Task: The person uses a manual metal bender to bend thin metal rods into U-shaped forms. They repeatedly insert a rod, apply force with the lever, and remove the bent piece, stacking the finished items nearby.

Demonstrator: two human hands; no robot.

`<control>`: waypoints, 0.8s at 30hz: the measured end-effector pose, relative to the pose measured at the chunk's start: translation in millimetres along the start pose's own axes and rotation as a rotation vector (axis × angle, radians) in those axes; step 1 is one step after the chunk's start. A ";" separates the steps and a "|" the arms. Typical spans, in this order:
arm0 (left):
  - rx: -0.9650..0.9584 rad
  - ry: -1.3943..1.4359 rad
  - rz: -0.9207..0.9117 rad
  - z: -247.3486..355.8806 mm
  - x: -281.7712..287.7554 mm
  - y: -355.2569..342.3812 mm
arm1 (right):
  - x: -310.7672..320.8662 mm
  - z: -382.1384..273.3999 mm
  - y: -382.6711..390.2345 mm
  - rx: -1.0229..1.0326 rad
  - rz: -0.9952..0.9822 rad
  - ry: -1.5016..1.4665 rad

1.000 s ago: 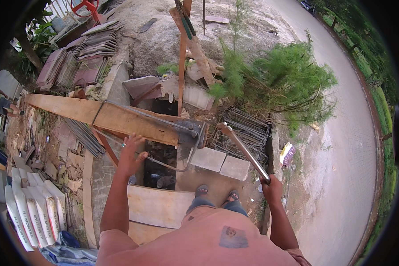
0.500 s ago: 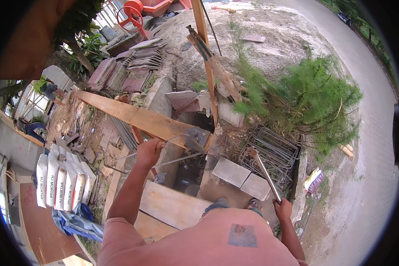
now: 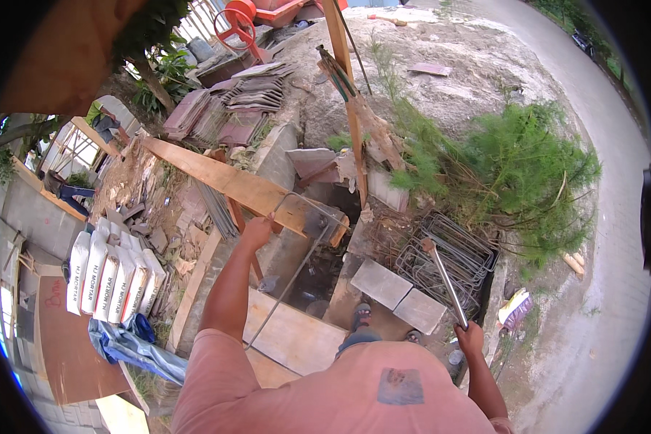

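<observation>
The right hand is wrapping its fingers around a silver brown-headed metal bar; farther off, the left hand is pinching a thin bent grey metal rod, its long leg now swinging bodyward, seemingly being re-aligned at the brown wooden plank

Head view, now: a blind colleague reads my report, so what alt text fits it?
A person's left hand holds a bent metal rod near the end of a wooden plank outdoors; the right hand grips a metal bar. Ahead lie more bent rods and green branches.
</observation>
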State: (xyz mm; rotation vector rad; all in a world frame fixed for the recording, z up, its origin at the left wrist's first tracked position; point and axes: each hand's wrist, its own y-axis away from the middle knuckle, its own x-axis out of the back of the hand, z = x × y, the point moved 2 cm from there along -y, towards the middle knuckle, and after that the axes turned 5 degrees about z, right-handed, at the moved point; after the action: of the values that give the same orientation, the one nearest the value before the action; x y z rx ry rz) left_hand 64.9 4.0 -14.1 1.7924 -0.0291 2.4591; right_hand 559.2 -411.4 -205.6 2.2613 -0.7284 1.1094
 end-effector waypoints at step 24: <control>-0.070 0.026 -0.193 -31.8 -53.7 -8.5 | 43.7 -178.8 5.7 0.352 -0.177 -0.351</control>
State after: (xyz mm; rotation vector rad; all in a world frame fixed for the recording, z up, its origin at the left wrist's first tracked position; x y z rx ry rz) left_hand 51.8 11.1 -75.3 1.6510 0.0562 2.3177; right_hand 481.1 -310.1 -73.3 2.8031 -0.4740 0.8145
